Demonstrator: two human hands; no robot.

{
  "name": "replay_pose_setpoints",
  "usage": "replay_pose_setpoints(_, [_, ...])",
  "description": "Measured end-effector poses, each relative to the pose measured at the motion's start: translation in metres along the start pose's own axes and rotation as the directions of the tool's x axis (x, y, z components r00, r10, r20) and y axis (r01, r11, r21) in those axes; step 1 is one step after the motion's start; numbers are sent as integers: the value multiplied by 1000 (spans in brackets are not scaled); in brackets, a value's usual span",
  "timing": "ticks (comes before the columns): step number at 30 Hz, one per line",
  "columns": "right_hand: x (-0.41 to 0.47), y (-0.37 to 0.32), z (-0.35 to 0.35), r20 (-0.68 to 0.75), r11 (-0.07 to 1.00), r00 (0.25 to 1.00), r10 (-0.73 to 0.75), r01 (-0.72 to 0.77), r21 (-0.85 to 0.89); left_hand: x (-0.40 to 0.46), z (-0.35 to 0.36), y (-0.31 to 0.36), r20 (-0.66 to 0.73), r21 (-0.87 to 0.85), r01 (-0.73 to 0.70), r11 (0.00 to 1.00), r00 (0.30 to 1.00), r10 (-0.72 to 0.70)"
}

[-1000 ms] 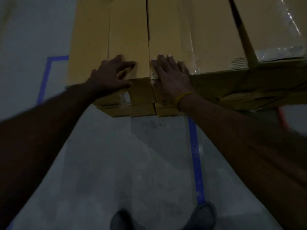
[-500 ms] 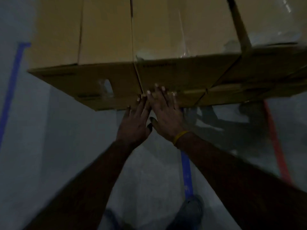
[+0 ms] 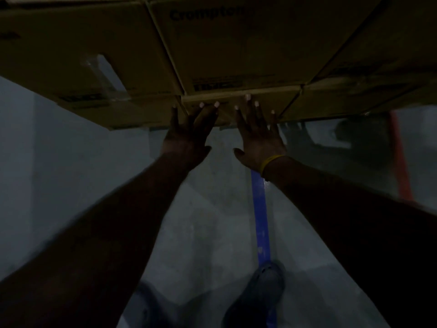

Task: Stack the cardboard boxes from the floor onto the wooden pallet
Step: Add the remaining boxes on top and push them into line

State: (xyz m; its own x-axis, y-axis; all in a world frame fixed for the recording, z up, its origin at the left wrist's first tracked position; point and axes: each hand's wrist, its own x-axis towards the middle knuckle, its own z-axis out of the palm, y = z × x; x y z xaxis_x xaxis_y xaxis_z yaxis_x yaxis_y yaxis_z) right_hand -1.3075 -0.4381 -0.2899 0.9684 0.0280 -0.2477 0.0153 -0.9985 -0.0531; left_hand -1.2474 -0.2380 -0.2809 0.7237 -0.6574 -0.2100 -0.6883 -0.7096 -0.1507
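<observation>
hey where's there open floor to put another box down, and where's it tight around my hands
Bare grey concrete floor lies left of the left hand, below the stacked brown cardboard boxes. A narrower bare strip runs between the forearms, beside the blue floor tape. It is tight at the lower boxes, where the right hand also presses.

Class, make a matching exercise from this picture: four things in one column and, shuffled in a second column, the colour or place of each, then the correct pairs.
Things:
1. wristband
2. floor tape line
3. printed word
4. shoe

Colour or place:
A. blue
B. on the upper middle cardboard box
C. yellow, on the right hand
D. on the floor at the bottom of the view

Pairs: 1-C, 2-A, 3-B, 4-D
</observation>
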Motion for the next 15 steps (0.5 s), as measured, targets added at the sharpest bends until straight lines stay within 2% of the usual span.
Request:
replay_pose_setpoints(8, [16,0,-18,65,999,998,5,-8,39,21,-21,-3,218,-58,73,996,974,-59])
replay_pose_setpoints(11, [13,5,-27,91,998,996,-19,14,66,23,-28,-3,257,-105,85,991,965,-55])
replay_pose_setpoints(13, [8,9,-36,84,995,996,-37,29,99,20,-35,3,233,-139,99,985,970,-65])
replay_pose_setpoints(15, [1,15,-48,24,995,999,-31,28,96,15,-49,12,89,-169,49,984,995,-34])
